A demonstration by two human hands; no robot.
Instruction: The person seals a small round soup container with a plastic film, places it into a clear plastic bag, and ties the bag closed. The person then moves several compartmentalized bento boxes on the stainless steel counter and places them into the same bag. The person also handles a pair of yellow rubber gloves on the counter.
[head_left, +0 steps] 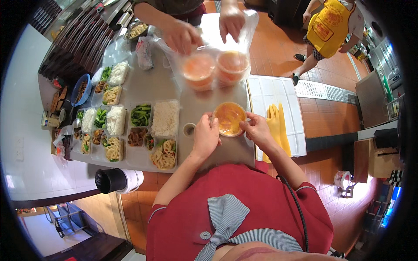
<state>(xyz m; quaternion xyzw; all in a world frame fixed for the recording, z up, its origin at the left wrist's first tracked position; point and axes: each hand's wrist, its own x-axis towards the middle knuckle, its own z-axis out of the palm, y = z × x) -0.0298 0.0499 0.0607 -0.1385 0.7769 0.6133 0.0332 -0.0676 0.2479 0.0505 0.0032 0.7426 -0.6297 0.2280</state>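
Observation:
Between my two hands is a round plastic tub (229, 119) of orange-yellow food with a clear lid, held near the table's front edge. My left hand (208, 135) grips its left side, fingers wrapped around the rim. My right hand (258, 129) holds the right side, its thumb at the lid's edge. Beyond it, two similar tubs, a left one (198, 70) and a right one (233, 65), sit inside a clear plastic bag (249, 36). Another person's hands, one (183, 36) blurred and one (231, 23) at the right, are over that bag.
Left of me, compartment meal trays (137, 156) with rice, greens and lotus root cover the metal table (145, 88). A small cup (189, 130) stands beside my left hand. Yellow rubber gloves (277, 130) lie on a white surface at right. A person in a yellow apron (331, 27) stands beyond.

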